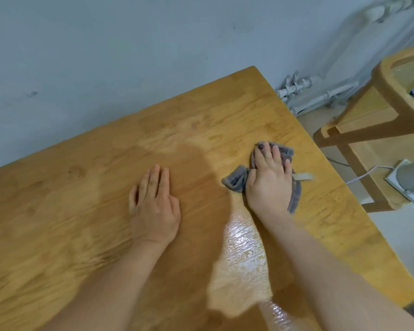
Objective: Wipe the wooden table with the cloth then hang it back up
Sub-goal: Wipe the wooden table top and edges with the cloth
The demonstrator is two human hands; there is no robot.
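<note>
Grey cloth is pressed onto the wooden table near its right edge beneath the right hand, fingers straight and spread; the left hand is laid flat at the table's middle.

Left hand lies flat on the wooden table, fingers straight, approx mid-frame. Right hand is at its 3 o'clock, pressing down w/ spread fingers on a bunched grey cloth. Shiny wet streak at 6 o'clock from the cloth, beside the right forearm. Wooden chair off the table edge at 2 o'clock, white pipes at 1 o'clock along the wall.
</note>
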